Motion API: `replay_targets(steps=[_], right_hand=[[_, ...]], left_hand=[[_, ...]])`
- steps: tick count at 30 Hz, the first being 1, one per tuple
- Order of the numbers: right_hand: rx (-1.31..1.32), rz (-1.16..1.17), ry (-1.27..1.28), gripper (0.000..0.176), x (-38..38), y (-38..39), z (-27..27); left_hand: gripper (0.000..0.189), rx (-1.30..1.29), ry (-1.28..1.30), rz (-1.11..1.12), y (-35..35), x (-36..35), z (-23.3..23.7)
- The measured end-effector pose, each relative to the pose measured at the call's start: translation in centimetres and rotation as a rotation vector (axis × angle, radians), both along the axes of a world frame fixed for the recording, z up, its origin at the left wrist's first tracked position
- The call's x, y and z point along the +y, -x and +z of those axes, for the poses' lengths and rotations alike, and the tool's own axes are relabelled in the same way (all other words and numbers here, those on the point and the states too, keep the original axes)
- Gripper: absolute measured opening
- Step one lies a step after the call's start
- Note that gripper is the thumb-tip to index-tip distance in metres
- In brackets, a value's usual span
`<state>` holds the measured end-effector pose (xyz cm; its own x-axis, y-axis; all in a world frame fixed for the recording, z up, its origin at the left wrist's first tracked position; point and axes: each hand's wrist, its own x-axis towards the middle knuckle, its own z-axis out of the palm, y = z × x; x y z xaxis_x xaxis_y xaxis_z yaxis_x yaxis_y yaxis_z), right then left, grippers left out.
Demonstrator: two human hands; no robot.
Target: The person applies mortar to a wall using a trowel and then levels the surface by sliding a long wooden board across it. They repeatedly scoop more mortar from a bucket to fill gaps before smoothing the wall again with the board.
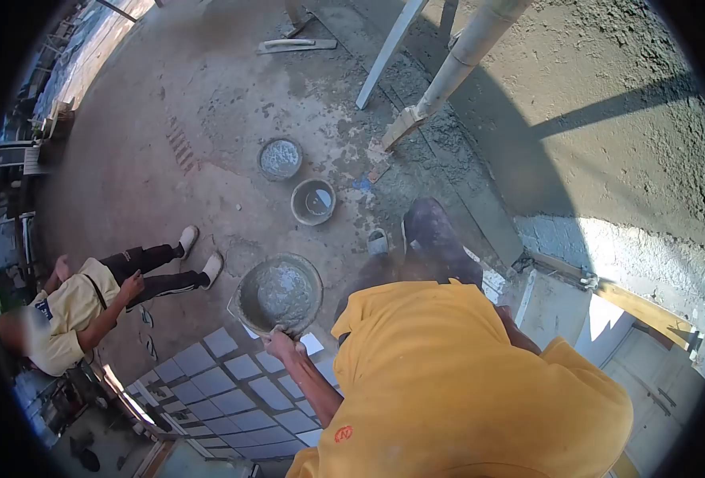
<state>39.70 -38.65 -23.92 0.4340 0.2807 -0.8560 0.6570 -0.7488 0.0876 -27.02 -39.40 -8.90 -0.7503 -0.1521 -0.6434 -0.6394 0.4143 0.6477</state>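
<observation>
My left hand [282, 344] grips the near rim of a wide basin [247, 291]. Wet grey mortar [283, 293] lies inside it. Its fingers are closed over the edge, beside my yellow shirt. On my right side only part of the forearm shows past the shirt; the right hand itself is hidden. Farther forward stand a smaller bucket [296, 209] with some liquid in it and a round pan [265, 163] holding greyish wet material.
Another person [89, 307] stands at the left. A bamboo pole [468, 60] and a slanted plank [388, 56] stand ahead. Grey plaster [607, 151] covers the surface at right. A wooden float [296, 46] lies farther off, and pale tiles [233, 406] are at lower left.
</observation>
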Motion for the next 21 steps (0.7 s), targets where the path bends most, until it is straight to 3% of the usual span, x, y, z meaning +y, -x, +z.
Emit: replay_targets(steps=[3, 4, 6, 9, 10, 12, 13, 15, 17, 19, 21], right_hand=[[0.069, 0.347, -0.009, 0.054, 2.5, 3.4, 2.6], [0.080, 0.236, -0.022, 0.053, 4.3, 4.1, 2.6], [0.094, 0.139, -0.065, 0.055, 11.3, 7.5, 4.9], [0.069, 0.237, -0.178, 0.062, 23.9, 13.5, 5.9], [0.180, 0.227, -0.277, 0.064, 28.5, 16.4, 6.7], [0.354, 0.281, -0.434, 0.064, 37.8, 24.6, 12.3], [0.405, 0.337, -0.510, 0.063, 42.7, 29.4, 15.8], [0.626, 0.459, -0.518, 0.062, 51.2, 36.8, 19.4], [0.654, 0.678, -0.688, 0.052, 57.8, 42.9, 20.0], [0.432, 1.084, -0.675, 0.032, 65.5, 48.2, 22.4], [0.380, 0.966, -1.122, 0.028, 69.8, 51.3, 17.8]], left_hand=[[0.051, 0.032, -0.006, 0.014, 1.5, 4.1, 0.7], [0.049, 0.051, -0.067, 0.034, 1.7, 5.8, 0.6], [0.045, 0.090, -0.112, -0.027, 3.2, 8.8, -1.3], [0.033, 0.101, -0.113, -0.101, 4.3, 16.7, -0.5], [0.034, 0.163, -0.108, -0.151, 4.9, 19.2, -1.3], [0.035, 0.092, -0.093, -0.276, 4.1, 27.3, 2.3], [0.038, 0.225, -0.232, -0.303, 5.5, 29.4, -0.9], [0.044, 0.160, -0.218, -0.379, 6.4, 35.7, -2.0], [0.047, 0.030, -0.184, -0.451, 6.5, 44.0, -0.9], [0.047, 0.034, -0.295, -0.548, 7.3, 52.2, -0.7], [0.048, -0.007, -0.346, -0.657, 7.7, 58.3, -0.7]])
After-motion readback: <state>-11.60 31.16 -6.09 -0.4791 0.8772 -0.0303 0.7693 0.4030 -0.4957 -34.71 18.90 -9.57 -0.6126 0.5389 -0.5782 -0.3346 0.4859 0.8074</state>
